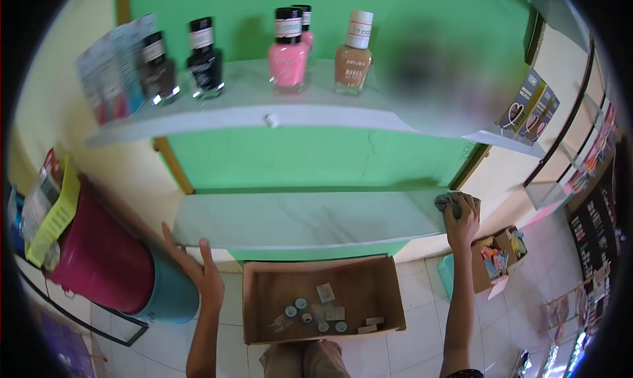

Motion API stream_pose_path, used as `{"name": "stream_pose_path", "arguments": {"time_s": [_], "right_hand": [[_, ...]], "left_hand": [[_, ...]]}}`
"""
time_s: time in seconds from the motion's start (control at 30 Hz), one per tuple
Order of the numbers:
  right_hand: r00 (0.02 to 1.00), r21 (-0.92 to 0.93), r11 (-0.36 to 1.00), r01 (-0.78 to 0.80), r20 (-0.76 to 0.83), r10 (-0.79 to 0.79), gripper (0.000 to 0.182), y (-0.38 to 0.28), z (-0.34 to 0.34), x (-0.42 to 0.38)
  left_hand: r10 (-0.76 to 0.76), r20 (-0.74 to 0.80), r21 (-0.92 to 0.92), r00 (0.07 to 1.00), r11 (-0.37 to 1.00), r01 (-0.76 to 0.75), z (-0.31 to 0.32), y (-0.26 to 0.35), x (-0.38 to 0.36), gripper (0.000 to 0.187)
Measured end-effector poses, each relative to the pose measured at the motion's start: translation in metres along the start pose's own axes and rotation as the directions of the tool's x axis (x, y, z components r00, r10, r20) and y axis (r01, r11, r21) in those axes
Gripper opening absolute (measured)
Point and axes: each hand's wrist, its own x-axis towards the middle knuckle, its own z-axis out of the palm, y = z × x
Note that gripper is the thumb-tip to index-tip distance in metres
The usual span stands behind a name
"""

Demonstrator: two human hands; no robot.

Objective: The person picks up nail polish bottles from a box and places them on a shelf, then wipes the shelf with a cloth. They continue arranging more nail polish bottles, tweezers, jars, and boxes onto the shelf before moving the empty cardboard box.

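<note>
Our right hand grips a gray rag on the shelf, our left hand is spread open, and one cap says "10"

Bottles stand on the upper shelf, above the lower shelf; a box sits below, bins to its left.

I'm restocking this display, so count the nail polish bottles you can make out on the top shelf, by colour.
Dark brown bottle: 1
Black bottle: 1
Pink bottles: 2, one partly behind the other
Tan bottle: 1
Total: 5
The blurred stretch of the top shelf can't be counted.
</note>
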Motion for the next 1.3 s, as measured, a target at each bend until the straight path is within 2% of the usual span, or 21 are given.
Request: {"name": "stream_pose_path", "arguments": {"time_s": [0.07, 0.1, 0.17, 0.3, 0.37, 0.5, 0.57, 0.7, 0.77, 0.83, 0.9, 1.0, 1.03, 1.13, 1.17, 1.2, 1.23, 1.27, 1.3], "right_hand": [[0.999, -0.014, 1.000, -0.022, 0.023, 0.022, 0.016, -0.001, -0.001, -0.001], [1.000, -0.010, 1.000, -0.016, 0.020, 0.016, 0.016, -0.002, -0.002, 0.000], [0.998, -0.016, 0.999, -0.042, 0.054, 0.043, 0.015, -0.002, -0.002, 0.002], [0.994, -0.050, 0.995, -0.081, 0.067, 0.084, 0.015, -0.007, -0.003, 0.003], [0.993, -0.058, 0.996, -0.073, 0.091, 0.078, 0.016, -0.005, -0.005, 0.004], [0.994, -0.051, 0.997, -0.065, 0.080, 0.068, 0.017, -0.002, -0.001, 0.002], [0.992, -0.038, 0.997, -0.071, 0.105, 0.075, 0.018, -0.002, -0.004, 0.003], [0.991, -0.022, 0.998, -0.057, 0.120, 0.059, 0.018, -0.005, -0.011, 0.006], [0.987, 0.017, 0.999, -0.051, 0.154, 0.047, 0.015, -0.010, -0.015, 0.006], [0.983, 0.106, 0.994, -0.018, 0.186, -0.002, 0.014, -0.023, -0.019, 0.004], [0.954, 0.152, 0.988, -0.025, 0.300, -0.022, 0.015, -0.049, -0.021, 0.001], [0.908, 0.259, 0.960, 0.107, 0.367, -0.200, 0.017, -0.114, -0.013, -0.005], [0.887, 0.332, 0.926, 0.182, 0.350, -0.300, 0.018, -0.138, -0.003, -0.008], [0.852, 0.555, 0.812, 0.180, 0.325, -0.411, 0.017, -0.237, 0.023, -0.016], [0.819, 0.577, 0.765, 0.286, 0.268, -0.508, 0.015, -0.264, 0.042, -0.022], [0.788, 0.582, 0.778, 0.237, 0.352, -0.504, 0.012, -0.298, 0.054, -0.028], [0.817, 0.613, 0.733, 0.296, 0.236, -0.527, 0.012, -0.328, 0.069, -0.034], [0.780, 0.676, 0.696, 0.243, 0.291, -0.554, 0.012, -0.357, 0.081, -0.036], [0.746, 0.692, 0.660, 0.292, 0.267, -0.610, 0.012, -0.381, 0.090, -0.038]], "left_hand": [[-0.004, -0.039, 0.020, 0.999, 1.000, 0.005, 0.001, 0.004, -0.001, 0.061], [-0.009, -0.001, 0.019, 1.000, 1.000, 0.009, 0.003, 0.006, -0.001, 0.061], [-0.074, -0.063, -0.053, 0.995, 0.996, 0.071, 0.008, 0.010, -0.001, 0.062], [-0.034, -0.048, -0.017, 0.998, 0.999, 0.033, 0.011, 0.001, 0.002, 0.061], [0.052, -0.031, 0.188, 0.998, 0.981, -0.045, 0.010, 0.002, 0.001, 0.060], [0.084, -0.035, 0.283, 0.996, 0.957, -0.071, 0.008, -0.016, -0.003, 0.061], [0.095, -0.077, 0.208, 0.992, 0.975, -0.077, 0.009, -0.014, -0.001, 0.064], [0.068, -0.112, 0.236, 0.991, 0.971, -0.040, 0.009, -0.015, -0.003, 0.065], [0.064, -0.086, 0.100, 0.994, 0.993, -0.056, 0.009, -0.013, -0.002, 0.065], [0.080, -0.111, 0.100, 0.991, 0.993, -0.069, 0.008, -0.018, 0.000, 0.069], [0.025, -0.122, 0.000, 0.992, 1.000, -0.025, 0.010, -0.017, -0.002, 0.074], [-0.008, -0.116, -0.012, 0.993, 1.000, 0.006, 0.010, -0.018, -0.002, 0.078], [-0.011, -0.119, -0.006, 0.993, 1.000, 0.011, 0.011, -0.018, 0.000, 0.078], [-0.017, -0.112, -0.031, 0.994, 0.999, 0.014, 0.010, -0.016, -0.002, 0.083], [-0.018, -0.108, -0.028, 0.994, 1.000, 0.015, 0.010, -0.018, -0.001, 0.083], [0.005, -0.104, -0.035, 0.995, 0.999, -0.008, 0.010, -0.020, -0.002, 0.084], [0.028, -0.103, -0.042, 0.994, 0.999, -0.032, 0.009, -0.022, -0.003, 0.084], [0.043, -0.089, -0.043, 0.995, 0.998, -0.047, 0.007, -0.026, -0.003, 0.082], [0.037, -0.098, -0.036, 0.995, 0.999, -0.041, 0.006, -0.029, -0.003, 0.082]]}}
